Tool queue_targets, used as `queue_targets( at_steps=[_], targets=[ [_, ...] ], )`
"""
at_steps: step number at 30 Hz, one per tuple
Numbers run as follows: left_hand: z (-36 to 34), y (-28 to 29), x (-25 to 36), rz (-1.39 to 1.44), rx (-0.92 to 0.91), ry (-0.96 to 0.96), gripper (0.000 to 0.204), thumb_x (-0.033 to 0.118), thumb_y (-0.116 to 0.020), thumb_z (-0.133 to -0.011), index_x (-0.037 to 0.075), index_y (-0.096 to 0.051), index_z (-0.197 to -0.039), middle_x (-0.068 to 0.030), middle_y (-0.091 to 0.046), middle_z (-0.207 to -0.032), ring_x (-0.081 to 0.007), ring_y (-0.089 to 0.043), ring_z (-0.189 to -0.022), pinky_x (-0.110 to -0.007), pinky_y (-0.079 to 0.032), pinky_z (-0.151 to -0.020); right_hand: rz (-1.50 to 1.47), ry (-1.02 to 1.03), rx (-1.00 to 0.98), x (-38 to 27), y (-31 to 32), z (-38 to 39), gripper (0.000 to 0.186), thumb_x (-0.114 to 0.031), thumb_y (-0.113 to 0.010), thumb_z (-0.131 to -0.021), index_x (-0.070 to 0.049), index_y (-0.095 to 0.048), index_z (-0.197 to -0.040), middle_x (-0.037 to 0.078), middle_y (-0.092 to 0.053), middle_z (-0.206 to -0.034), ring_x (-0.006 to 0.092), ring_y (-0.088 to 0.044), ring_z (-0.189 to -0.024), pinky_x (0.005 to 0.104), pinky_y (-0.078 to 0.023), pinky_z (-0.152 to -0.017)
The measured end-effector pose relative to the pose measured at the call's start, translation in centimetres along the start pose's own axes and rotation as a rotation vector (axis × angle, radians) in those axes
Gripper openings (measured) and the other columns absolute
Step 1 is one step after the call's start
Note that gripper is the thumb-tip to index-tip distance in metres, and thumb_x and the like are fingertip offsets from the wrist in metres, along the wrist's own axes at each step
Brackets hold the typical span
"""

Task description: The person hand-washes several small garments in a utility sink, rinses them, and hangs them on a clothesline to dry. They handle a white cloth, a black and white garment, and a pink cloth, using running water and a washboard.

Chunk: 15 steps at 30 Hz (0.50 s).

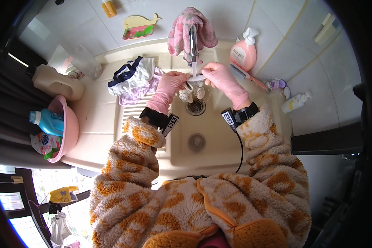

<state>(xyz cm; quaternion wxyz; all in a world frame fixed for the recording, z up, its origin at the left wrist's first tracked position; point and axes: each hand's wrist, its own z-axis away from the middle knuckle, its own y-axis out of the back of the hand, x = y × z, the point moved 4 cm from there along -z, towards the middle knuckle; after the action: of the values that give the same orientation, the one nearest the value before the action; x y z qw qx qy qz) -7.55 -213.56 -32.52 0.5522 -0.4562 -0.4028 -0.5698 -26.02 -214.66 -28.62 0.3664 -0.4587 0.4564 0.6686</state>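
Both gloved hands, left hand (174, 81) and right hand (219, 76), pinch a white cloth (196, 78) under the tap (193, 43) over the sink (219, 136); clothes (134, 78) heaped left, soap bottle (244, 51) right.

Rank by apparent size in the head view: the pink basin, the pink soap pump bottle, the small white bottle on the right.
1. pink basin, clearly largest, though partly cut off by the counter edge.
2. pink soap pump bottle.
3. small white bottle, smallest.
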Motion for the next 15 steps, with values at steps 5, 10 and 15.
queue_targets(
  at_steps=[5,10,15],
  targets=[
    [0.5,-0.4,1.0,0.081,-0.014,0.001,0.022,0.021,-0.072,-0.079,0.002,-0.062,-0.086,-0.002,-0.061,-0.071,-0.0091,-0.056,-0.061,-0.022,-0.047,-0.056,-0.021,-0.026,-0.107,0.5,-1.2,0.8,0.034,-0.025,-0.063,-0.084,0.0,-0.059,-0.106,0.005,-0.062,-0.082,0.009,-0.057,-0.072,0.0241,-0.046,-0.063],
    [0.4,-0.9,1.2,0.144,-0.108,-0.134,0.011,0.01,-0.067,-0.081,0.002,-0.062,-0.087,-0.002,-0.063,-0.076,-0.0096,-0.057,-0.066,-0.022,-0.047,-0.065,0.161,0.136,-0.229,1.8,-4.3,-0.3,0.043,-0.03,-0.063,-0.085,-0.001,-0.054,-0.116,0.006,-0.062,-0.095,0.012,-0.06,-0.083,0.0268,-0.05,-0.069],
    [0.7,0.0,1.1,0.24,0.064,-0.351,0.052,0.006,-0.069,-0.08,0.001,-0.046,-0.127,-0.0097,-0.059,-0.111,-0.0147,-0.057,-0.093,-0.025,-0.048,-0.081,-0.283,-0.082,-0.16,3.0,-4.1,-1.5,0.026,-0.023,-0.058,-0.086,-0.002,-0.061,-0.102,0.005,-0.064,-0.088,0.0116,-0.061,-0.077,0.0271,-0.05,-0.067]
  ],
)
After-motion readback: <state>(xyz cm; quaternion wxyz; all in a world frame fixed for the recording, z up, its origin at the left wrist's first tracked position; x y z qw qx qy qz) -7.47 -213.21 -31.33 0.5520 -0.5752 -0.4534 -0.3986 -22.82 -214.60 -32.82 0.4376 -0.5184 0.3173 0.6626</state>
